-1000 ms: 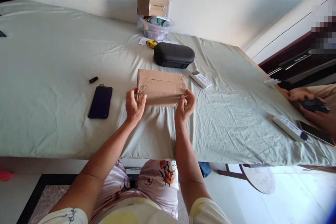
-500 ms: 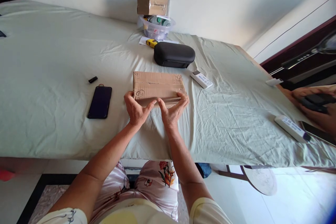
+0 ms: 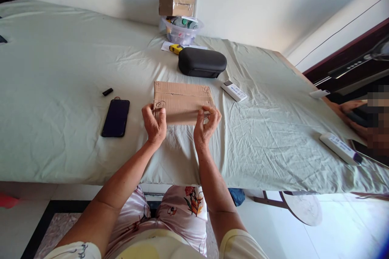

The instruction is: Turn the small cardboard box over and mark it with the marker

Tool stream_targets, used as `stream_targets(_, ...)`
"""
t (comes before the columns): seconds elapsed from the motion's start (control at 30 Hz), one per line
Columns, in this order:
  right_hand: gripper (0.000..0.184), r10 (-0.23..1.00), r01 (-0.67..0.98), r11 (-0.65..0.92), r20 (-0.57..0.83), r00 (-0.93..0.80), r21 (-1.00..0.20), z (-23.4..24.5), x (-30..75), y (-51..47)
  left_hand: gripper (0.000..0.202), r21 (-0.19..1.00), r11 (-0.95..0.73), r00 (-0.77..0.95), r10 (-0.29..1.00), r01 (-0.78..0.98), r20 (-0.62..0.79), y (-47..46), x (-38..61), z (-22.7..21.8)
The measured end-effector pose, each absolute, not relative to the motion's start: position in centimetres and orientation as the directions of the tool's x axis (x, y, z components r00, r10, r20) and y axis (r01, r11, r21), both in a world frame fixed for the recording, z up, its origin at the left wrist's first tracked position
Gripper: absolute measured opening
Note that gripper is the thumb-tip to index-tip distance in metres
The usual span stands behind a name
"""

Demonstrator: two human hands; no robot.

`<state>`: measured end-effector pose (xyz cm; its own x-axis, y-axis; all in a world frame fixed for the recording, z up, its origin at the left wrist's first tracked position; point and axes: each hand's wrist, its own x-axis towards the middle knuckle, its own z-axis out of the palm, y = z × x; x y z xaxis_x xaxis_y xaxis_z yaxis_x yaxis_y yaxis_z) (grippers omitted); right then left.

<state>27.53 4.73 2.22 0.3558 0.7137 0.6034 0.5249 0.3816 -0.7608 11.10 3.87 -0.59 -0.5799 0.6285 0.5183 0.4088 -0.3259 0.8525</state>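
Note:
A flat brown cardboard piece [image 3: 182, 99] lies on the pale green sheet [image 3: 60, 68] in front of me. My left hand [image 3: 154, 124] grips its near left corner, thumb on top beside a pen scribble. My right hand [image 3: 206, 126] pinches the near edge toward the right corner, fingers curled over the cardboard. Both forearms reach in from below.
A black phone [image 3: 116, 117] and a small black stick [image 3: 107, 92] lie to the left. Behind the cardboard sit a black case [image 3: 201, 62], a white remote [image 3: 233, 91], a plastic tub [image 3: 181, 32] with a small box [image 3: 176, 2] on it. Another person's hand [image 3: 349, 111] and a second remote [image 3: 339, 148] are at right.
My hands were together under the near edge with palms up; now they have spread toward the corners and grip the cardboard's edge from above. The cardboard has stayed in place.

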Motion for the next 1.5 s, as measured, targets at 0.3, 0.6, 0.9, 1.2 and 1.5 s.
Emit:
stream_targets(0.3,0.027,0.695,0.403,0.438,0.587,0.416,-0.804,2.2,28.1,4.9,0.043,0.808,-0.387,-0.568,0.575,0.445,0.588,4.3,10.0,-0.6)
stream_targets(0.6,0.037,0.785,0.144,0.405,0.424,0.452,-0.903,1.1,28.1,5.8,0.029,0.536,-0.509,-0.414,0.340,0.674,0.844,4.1,8.3,1.4)
stream_targets(0.9,0.041,0.816,0.132,0.341,0.363,0.449,-0.931,0.5,28.6,6.3,0.043,0.640,-0.391,-0.474,0.443,0.661,0.760,4.4,7.9,1.4)
stream_targets(1.2,0.046,0.896,-0.075,0.252,0.203,0.395,-0.965,-0.5,28.6,7.0,0.061,0.803,-0.500,-0.500,0.630,0.323,0.594,5.4,8.0,-0.1)
stream_targets(1.5,0.039,0.924,0.004,0.109,0.103,0.368,-0.994,0.0,27.9,6.5,0.079,0.812,-0.464,-0.489,0.648,0.354,0.583,5.0,8.2,-0.2)
